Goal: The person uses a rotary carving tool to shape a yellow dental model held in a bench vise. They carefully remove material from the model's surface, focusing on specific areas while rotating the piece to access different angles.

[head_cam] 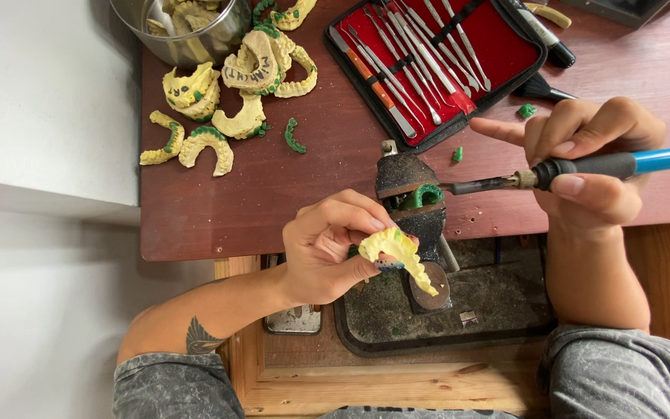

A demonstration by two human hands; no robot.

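Yellow dental casts point(211, 116) lie scattered at the table's left; the left hand point(327, 248) pinches a yellow plaster cast point(397, 252) between thumb and fingertips, its long axis slanting down-right. Just right, above it, the right hand point(591, 163) grips a blue-handled heated tool point(583, 167), forefinger extended, tip pointing left at green wax point(426, 194)

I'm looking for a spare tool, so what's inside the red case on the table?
The open red case holds a row of slim metal tools strapped side by side, one with an orange handle. Their handle ends run out of view at the top, so the full count is unclear.
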